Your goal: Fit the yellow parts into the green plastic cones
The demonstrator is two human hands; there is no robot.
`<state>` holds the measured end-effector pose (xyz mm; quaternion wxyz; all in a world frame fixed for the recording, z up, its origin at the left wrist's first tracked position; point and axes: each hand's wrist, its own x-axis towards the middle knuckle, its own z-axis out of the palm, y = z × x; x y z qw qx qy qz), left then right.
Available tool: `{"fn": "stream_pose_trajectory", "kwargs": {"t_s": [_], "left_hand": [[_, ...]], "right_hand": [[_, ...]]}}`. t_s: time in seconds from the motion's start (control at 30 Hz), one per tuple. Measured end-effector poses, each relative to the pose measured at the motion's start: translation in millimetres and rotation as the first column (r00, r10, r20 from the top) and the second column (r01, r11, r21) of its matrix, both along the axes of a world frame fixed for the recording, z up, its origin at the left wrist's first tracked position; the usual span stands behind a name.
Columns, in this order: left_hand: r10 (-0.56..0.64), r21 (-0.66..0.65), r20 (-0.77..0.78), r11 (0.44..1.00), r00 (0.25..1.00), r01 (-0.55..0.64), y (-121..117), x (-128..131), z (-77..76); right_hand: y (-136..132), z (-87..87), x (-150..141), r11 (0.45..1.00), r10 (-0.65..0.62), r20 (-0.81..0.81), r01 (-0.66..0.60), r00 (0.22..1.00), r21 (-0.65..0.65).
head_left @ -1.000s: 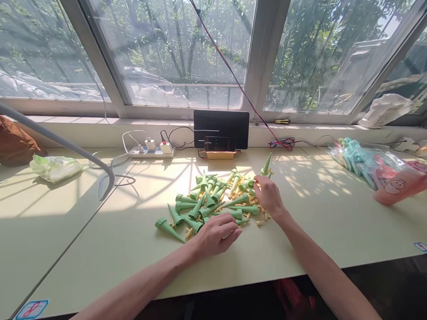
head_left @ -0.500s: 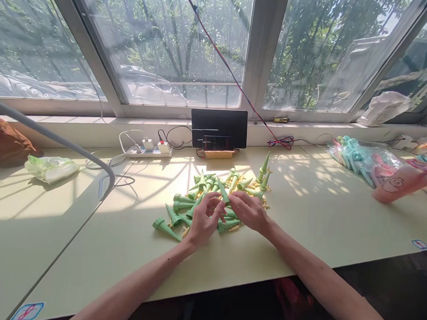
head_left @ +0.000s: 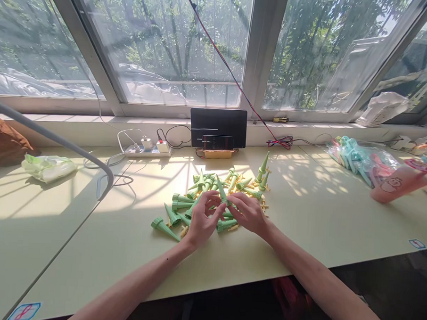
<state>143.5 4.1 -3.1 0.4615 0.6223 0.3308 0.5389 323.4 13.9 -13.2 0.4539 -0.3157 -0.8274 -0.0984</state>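
Observation:
Between my hands a green plant watering spike (head_left: 221, 188) stands point up, tilted slightly left. My left hand (head_left: 204, 220) is closed, thumb and fingers pinching it low on its left side. From the right, my right hand (head_left: 247, 211) is also closed, its fingertips pressed to the spike's lower end; any small part between them is too hidden to make out. Around and beneath my hands lies a pile of more green spikes (head_left: 165, 227) and small yellow plastic valves (head_left: 264, 205). At the pile's back right one spike (head_left: 263, 166) stands upright.
A dark tablet (head_left: 218, 120) with a phone (head_left: 217, 142) before it stands at the back. To the left are a power strip (head_left: 148, 150), a grey curved tube (head_left: 76, 147) and a plastic packet (head_left: 48, 168). Bagged coloured items (head_left: 355, 156) and a pink cup (head_left: 392, 184) sit right.
The held spike has turned a little more upright and shifted slightly left between my fingers. My right fingertips have moved slightly at its lower end. The pile looks the same.

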Motion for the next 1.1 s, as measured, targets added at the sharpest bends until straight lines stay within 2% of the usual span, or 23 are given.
{"fn": "stream_pose_trajectory", "kwargs": {"t_s": [0.33, 0.47, 0.53, 0.6, 0.67, 0.77, 0.83, 0.9, 1.0, 1.1], "left_hand": [[-0.042, -0.012, -0.078, 0.999, 0.996, 0.041, -2.6, 0.6, 4.8], [0.021, 0.026, -0.099, 1.0, 0.995, -0.018, -4.7, 0.6, 5.6], [0.066, 0.038, -0.09, 0.997, 0.994, -0.063, -4.7, 0.7, 4.7], [0.088, 0.05, -0.087, 0.995, 0.992, -0.084, -4.2, 0.7, 2.7], [0.091, 0.071, -0.101, 0.994, 0.991, -0.084, -4.0, 0.4, 0.2], [0.076, 0.129, -0.168, 0.99, 0.983, -0.055, -5.1, 0.0, -2.1], [0.066, 0.187, -0.21, 0.982, 0.975, -0.026, -7.1, 0.0, -2.0], [0.067, 0.245, -0.238, 0.97, 0.969, -0.007, -9.3, 0.5, -1.0], [0.078, 0.305, -0.265, 0.952, 0.961, 0.006, -11.6, 1.5, -0.2], [0.107, 0.354, -0.282, 0.935, 0.953, -0.001, -12.0, 1.9, -1.7]], "right_hand": [[0.4, -1.3, 0.9, 0.998, 0.068, -0.033, -0.068, 0.997, 0.004], [-0.6, 6.4, 3.7, 0.996, 0.09, -0.026, -0.091, 0.996, -0.017], [2.1, 9.7, 10.6, 0.998, 0.039, -0.047, -0.041, 0.998, -0.051], [7.7, 11.6, 21.3, 0.991, -0.125, -0.115, 0.119, 0.985, -0.061], [15.0, 12.7, 33.6, 0.919, -0.385, -0.141, 0.366, 0.912, -0.143], [24.7, 15.6, 48.9, 0.719, -0.612, 0.124, 0.614, 0.781, -0.325], [29.0, 19.1, 54.0, 0.577, -0.629, 0.338, 0.711, 0.701, -0.402], [32.1, 23.7, 55.3, 0.478, -0.605, 0.477, 0.77, 0.637, -0.422], [36.2, 29.9, 54.4, 0.402, -0.57, 0.572, 0.807, 0.59, -0.432], [40.4, 32.3, 54.4, 0.366, -0.537, 0.616, 0.817, 0.577, -0.446]]}}
